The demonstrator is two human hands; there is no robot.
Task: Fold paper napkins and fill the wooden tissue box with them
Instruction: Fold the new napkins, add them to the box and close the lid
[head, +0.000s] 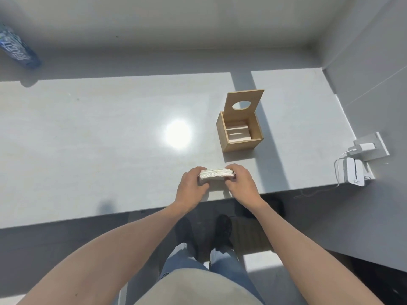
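A thick stack of folded white paper napkins (pixel 216 174) sits near the front edge of the white counter (pixel 99 133). My left hand (pixel 192 187) grips its left end and my right hand (pixel 241 183) grips its right end, fingers curled over the top. Beyond it, slightly to the right, stands the wooden tissue box (pixel 240 144). Its lid (pixel 243 104), which has an oval hole, is tipped up at the back. Some folded napkins (pixel 239 133) lie inside the box.
A blue patterned pack (pixel 18 48) lies at the far left by the wall. At the counter's right end, a white charger (pixel 363 148) is plugged into a socket, with a white device (pixel 354 172) and cable beside it. A bright glare spot marks the middle of the counter.
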